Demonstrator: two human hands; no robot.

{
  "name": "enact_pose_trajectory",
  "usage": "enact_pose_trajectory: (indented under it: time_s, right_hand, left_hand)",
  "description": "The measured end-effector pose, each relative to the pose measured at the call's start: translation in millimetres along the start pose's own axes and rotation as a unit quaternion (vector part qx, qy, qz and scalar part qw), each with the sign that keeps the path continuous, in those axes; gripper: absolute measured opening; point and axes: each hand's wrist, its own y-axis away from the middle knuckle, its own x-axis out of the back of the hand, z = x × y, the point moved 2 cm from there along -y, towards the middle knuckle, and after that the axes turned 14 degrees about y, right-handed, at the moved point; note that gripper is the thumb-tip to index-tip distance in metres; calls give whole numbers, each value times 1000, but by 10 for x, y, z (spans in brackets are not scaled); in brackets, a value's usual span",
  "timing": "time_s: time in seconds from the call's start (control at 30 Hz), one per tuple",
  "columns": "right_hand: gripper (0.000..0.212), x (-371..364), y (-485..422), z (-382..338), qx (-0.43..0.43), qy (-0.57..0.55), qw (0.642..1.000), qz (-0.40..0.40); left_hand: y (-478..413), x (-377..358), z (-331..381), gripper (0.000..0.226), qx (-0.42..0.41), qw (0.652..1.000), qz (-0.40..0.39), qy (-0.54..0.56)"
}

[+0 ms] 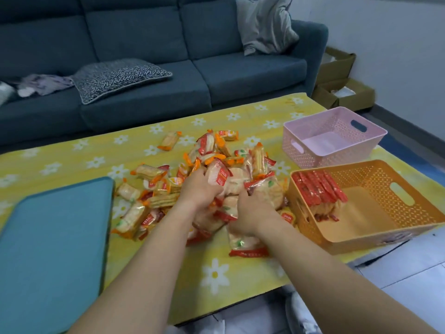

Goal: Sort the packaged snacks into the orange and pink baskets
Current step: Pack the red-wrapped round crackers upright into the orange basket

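Behind the bench [72,150] stood a dark blue sofa [144,39] with a grey cushion [265,25] propped at its right end and a patterned cushion [120,77] lying flat on the seat. A yellow cloth printed with white daisies covered the bench, and a teal tray [53,249] lay at its near left corner.

In the middle of the cloth was a loose heap of packaged snacks [168,189], pale crackers in clear wrappers with red or orange ends. Both of the person's bare arms reached into it. The left hand [199,189] was curled around a red-ended packet [218,175] near the top of the heap. The right hand [252,213] was closed over several red-ended packets [267,191] at the heap's right edge, just beside the orange basket [397,227].

That orange basket sat at the near right of the bench and held a row of red-ended packets [320,189] standing against its left wall. The pink basket [301,133] stood just behind it, with no packets visible inside.
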Motion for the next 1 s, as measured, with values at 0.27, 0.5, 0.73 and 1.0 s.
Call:
enact_pose_trajectory:
  time_s: [0.27,0.5,0.73,1.0]
  right_hand:
    - [30,379,107,19,10,10,991,136]
    - [26,609,241,96,-3,-511,858,54]
    - [33,313,352,13,7,5,1000,30]
    - [107,35,384,-221,-20,119,992,-31]
  left_hand:
    - [211,411,-207,25,65,956,-46,282]
    - [437,314,91,29,9,911,-198,362]
    - [368,470,-35,78,10,984,-154,93]
    - [482,281,-236,53,57,978,-138,-146]
